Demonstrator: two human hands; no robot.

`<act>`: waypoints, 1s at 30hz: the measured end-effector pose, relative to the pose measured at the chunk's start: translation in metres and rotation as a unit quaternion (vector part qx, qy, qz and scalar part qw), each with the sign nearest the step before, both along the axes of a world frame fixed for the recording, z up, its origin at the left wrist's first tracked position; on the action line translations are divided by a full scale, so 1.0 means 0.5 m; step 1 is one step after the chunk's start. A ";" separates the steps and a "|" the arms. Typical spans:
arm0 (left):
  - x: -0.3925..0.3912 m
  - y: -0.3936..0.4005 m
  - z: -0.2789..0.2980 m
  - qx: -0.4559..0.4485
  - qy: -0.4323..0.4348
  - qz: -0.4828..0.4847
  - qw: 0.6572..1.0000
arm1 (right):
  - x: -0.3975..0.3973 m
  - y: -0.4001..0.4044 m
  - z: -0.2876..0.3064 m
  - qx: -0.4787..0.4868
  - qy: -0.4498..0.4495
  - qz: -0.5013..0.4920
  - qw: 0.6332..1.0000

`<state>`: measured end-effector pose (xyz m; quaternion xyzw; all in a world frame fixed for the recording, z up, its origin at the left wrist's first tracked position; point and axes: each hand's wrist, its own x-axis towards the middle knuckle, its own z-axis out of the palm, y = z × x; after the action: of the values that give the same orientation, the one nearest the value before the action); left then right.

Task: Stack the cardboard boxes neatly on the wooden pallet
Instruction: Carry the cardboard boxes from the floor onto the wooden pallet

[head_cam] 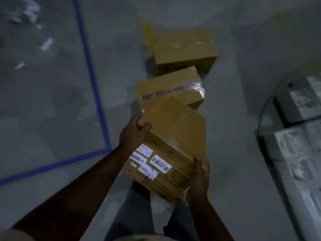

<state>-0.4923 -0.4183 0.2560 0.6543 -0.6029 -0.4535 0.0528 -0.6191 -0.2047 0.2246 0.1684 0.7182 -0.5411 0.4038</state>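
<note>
I hold a brown cardboard box (172, 136) with white barcode labels on its near side, tilted, above the floor in front of my legs. My left hand (134, 133) grips its far left corner, thumb on top. My right hand (198, 176) grips its near right corner. Just beyond it a second cardboard box (168, 86) with blue-printed tape lies on the floor. A third cardboard box (184, 51) sits farther back. No wooden pallet is in view.
Blue tape lines (93, 84) mark a rectangle on the grey concrete floor at left. A yellow strip (146, 35) lies by the far box. White wrapped packages (298, 140) are stacked at the right edge. Paper scraps (46, 44) litter the far left.
</note>
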 end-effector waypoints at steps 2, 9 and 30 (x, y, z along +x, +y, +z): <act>0.085 0.060 0.048 -0.019 0.000 0.084 0.996 | 0.020 0.004 0.016 -0.016 0.026 0.084 0.996; 0.340 0.335 0.197 -0.116 0.031 0.312 0.943 | 0.149 0.052 0.129 -0.055 0.042 0.313 0.947; 1.124 1.514 0.235 -0.195 0.154 0.812 0.529 | 1.110 0.596 0.266 -0.090 0.180 0.889 0.411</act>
<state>0.0699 0.3389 0.3734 0.7551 0.1321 -0.1803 0.6164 -0.0643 0.0933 0.3575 -0.7032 0.4689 0.0422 0.5328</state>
